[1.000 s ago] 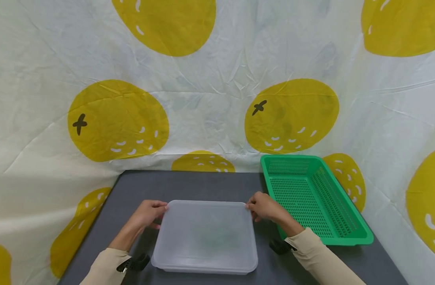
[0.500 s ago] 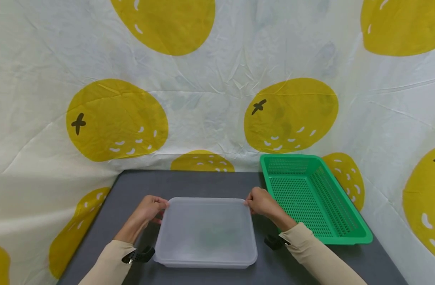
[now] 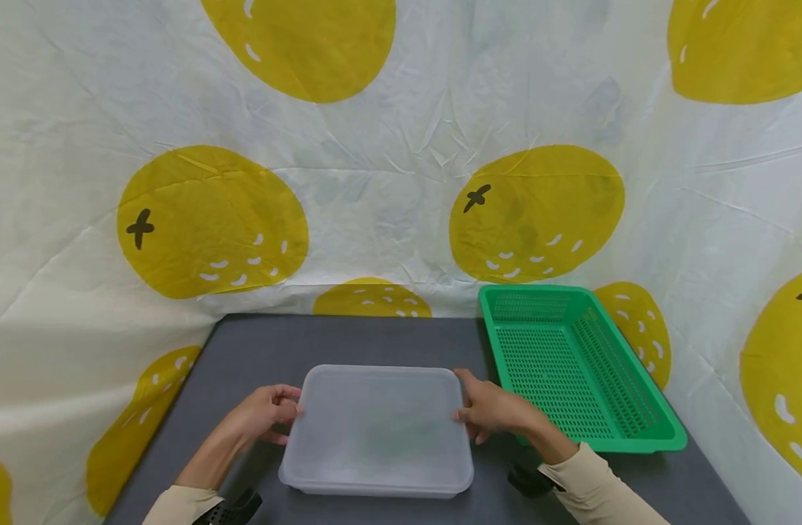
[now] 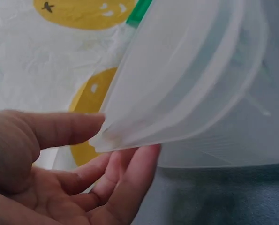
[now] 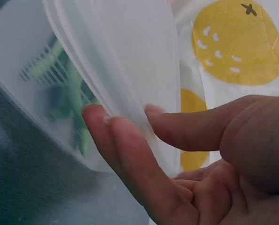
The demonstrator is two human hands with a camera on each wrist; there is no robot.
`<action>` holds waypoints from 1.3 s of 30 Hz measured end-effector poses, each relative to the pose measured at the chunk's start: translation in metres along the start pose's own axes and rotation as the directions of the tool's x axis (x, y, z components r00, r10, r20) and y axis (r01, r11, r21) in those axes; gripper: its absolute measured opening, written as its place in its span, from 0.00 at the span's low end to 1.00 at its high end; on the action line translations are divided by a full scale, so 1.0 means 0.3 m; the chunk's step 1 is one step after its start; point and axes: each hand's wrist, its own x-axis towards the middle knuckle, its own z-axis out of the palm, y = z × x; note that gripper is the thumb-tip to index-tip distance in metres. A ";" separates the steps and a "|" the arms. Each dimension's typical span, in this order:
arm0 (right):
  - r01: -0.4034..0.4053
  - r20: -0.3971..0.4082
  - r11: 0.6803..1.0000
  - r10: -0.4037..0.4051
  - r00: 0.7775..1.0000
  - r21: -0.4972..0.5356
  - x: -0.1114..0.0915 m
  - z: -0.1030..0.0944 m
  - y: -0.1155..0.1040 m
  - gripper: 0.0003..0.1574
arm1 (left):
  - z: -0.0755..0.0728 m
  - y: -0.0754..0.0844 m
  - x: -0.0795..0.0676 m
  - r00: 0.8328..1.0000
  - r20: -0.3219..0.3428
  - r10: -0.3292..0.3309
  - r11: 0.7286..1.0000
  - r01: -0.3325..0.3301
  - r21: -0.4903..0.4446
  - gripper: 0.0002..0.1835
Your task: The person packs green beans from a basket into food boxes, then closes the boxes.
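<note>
A translucent rectangular plastic container [image 4: 252, 136] stands on the dark table, its frosted lid [image 3: 378, 430] lying across the top. My left hand [image 3: 259, 414] is at the left side, pinching the lid's rim with the thumb at the upper edge and fingertips underneath. On the right side, my right hand [image 3: 496, 410] pinches the rim too, thumb over it and fingers below, against the container's wall. Through that wall in the right wrist view, blurred green contents [image 5: 73, 86] show; their kind is unclear.
A green perforated plastic basket [image 3: 637, 444] stands at the right, just beyond my right hand. Behind the grey-black table [image 3: 375, 339] hangs a pale cloth [image 3: 375, 226] printed with yellow fruit shapes.
Both hands have slid from the lid's far corners toward me along its left and right sides. The container first shifted slightly away, then back a little; the basket stays put.
</note>
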 end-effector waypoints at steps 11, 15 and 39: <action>0.048 -0.020 0.999 -0.049 0.999 -0.019 -0.041 0.033 0.000 0.58 | 0.013 -0.013 -0.052 0.999 0.040 0.032 0.999 -0.033 0.005 0.27; 0.042 0.094 0.996 -0.049 0.994 0.075 -0.072 0.038 0.009 0.72 | 0.008 -0.034 -0.093 0.992 0.129 0.013 1.000 -0.010 -0.020 0.37; 0.042 -0.378 0.767 -0.363 0.852 -0.640 0.007 0.286 -0.070 0.46 | 0.231 0.068 -0.049 0.742 -0.061 0.668 0.539 -0.425 0.727 0.34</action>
